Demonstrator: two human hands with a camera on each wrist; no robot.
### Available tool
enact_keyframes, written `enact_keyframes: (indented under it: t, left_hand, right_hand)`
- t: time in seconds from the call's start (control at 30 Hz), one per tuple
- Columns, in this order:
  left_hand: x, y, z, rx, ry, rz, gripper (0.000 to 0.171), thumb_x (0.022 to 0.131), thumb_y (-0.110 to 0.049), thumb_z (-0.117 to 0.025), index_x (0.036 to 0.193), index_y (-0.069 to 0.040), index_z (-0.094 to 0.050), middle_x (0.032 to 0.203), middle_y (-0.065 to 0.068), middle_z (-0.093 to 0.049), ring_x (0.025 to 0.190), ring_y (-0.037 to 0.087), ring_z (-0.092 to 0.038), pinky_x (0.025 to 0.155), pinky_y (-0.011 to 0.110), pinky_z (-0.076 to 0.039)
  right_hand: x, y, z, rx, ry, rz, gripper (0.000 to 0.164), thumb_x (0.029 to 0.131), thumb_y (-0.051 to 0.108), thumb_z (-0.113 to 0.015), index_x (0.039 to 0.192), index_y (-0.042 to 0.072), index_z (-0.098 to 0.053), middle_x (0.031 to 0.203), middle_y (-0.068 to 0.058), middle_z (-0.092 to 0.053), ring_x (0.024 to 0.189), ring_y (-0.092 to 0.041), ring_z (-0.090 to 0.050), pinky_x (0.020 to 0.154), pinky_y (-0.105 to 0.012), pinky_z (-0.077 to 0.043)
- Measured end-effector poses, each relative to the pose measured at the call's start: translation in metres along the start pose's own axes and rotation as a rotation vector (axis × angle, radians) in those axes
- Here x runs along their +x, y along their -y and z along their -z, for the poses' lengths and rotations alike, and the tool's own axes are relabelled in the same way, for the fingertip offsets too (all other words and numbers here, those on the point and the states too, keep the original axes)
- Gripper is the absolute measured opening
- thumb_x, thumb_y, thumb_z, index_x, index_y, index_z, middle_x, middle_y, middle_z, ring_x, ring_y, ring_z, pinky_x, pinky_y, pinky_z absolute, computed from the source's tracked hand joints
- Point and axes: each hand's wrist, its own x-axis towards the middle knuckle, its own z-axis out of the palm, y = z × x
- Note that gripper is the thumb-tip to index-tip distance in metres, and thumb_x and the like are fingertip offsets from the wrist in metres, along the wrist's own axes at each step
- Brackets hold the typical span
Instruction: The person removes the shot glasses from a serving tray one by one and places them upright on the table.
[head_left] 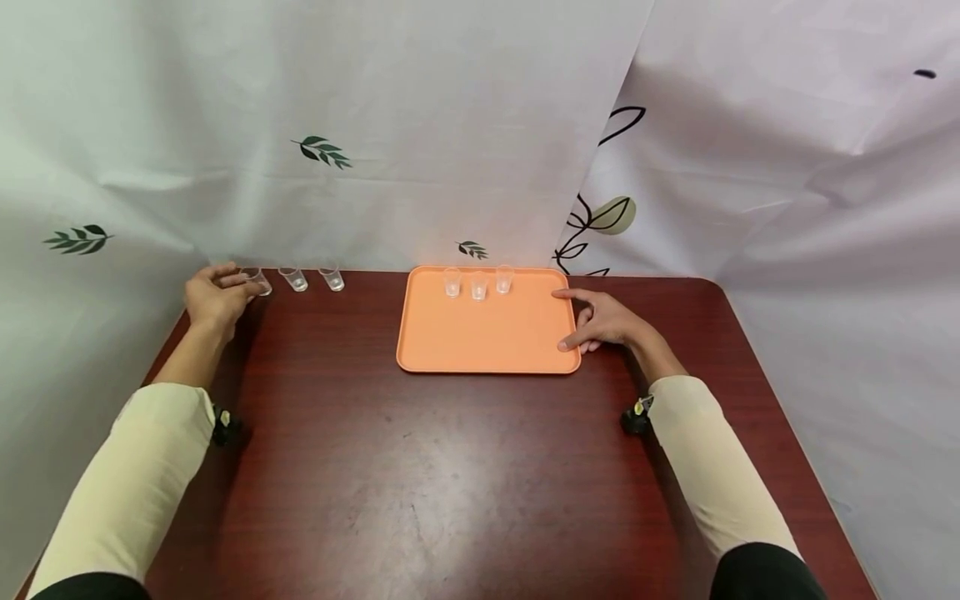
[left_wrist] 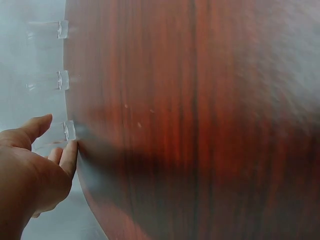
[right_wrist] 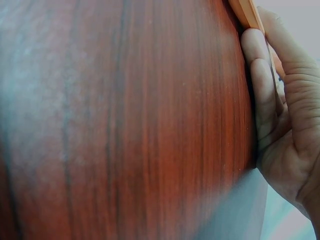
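Observation:
At the table's far left corner, my left hand (head_left: 217, 296) has its thumb and fingers on either side of a small clear plastic cup (left_wrist: 69, 131). The fingertips are right at its base in the left wrist view, and the fingers look fairly straight. Two similar cups, a middle one (head_left: 293, 279) and a right one (head_left: 332, 278), stand in line with it. My right hand (head_left: 603, 318) grips the right edge of an orange tray (head_left: 480, 350), thumb over the rim and other fingers against the side and underneath. On the tray stand a left cup (head_left: 452, 282), a middle cup (head_left: 479, 287) and a right cup (head_left: 504, 280).
The dark wooden table (head_left: 420, 467) runs back to a white curtain (head_left: 450, 108) with leaf prints, right behind the cups and the tray. More of the sheet hangs along the right side. A wrist camera (head_left: 636, 417) sits on the right forearm.

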Motion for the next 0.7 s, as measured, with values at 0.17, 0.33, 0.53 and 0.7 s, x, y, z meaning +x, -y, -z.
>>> enact_keyframes:
  t: [0.17,0.33,0.53,0.7]
  left_hand:
    - [-0.008,0.004,0.005,-0.002,-0.003,0.0,0.075,0.089,0.016,-0.084,0.15,-0.015,-0.054,0.111,-0.006,-0.06,0.084,-0.003,-0.065,0.071,0.014,-0.065]
    - [-0.022,0.01,0.013,-0.026,0.043,0.005,0.068,0.086,0.021,-0.085,0.127,-0.021,-0.052,0.118,0.0,-0.053,0.087,0.002,-0.062,0.072,0.016,-0.067]
    - [-0.04,0.016,0.016,0.013,0.118,-0.038,0.065,0.087,0.016,-0.088,0.123,-0.022,-0.051,0.12,-0.001,-0.052,0.089,0.0,-0.064,0.075,0.015,-0.067]
    - [-0.055,0.023,0.004,0.049,0.197,-0.087,0.062,0.086,0.009,-0.094,0.126,-0.02,-0.055,0.12,-0.001,-0.057,0.1,0.003,-0.063,0.077,0.014,-0.066]
  right_hand:
    - [-0.001,0.001,-0.001,-0.011,0.0,-0.001,0.105,0.083,0.005,-0.101,0.171,0.017,-0.047,0.067,-0.004,-0.067,0.051,-0.011,-0.065,0.053,-0.026,-0.06]
    - [0.0,0.001,-0.002,-0.009,0.006,-0.001,0.106,0.082,0.006,-0.101,0.172,0.016,-0.046,0.067,-0.004,-0.067,0.051,-0.011,-0.066,0.054,-0.026,-0.061]
    - [0.001,-0.001,0.0,-0.016,0.008,-0.005,0.106,0.083,0.007,-0.101,0.172,0.017,-0.045,0.067,-0.004,-0.067,0.052,-0.012,-0.066,0.054,-0.026,-0.061]
    - [0.001,0.001,0.0,-0.021,0.009,-0.009,0.107,0.083,0.008,-0.101,0.173,0.017,-0.044,0.067,-0.004,-0.067,0.052,-0.012,-0.066,0.055,-0.027,-0.062]
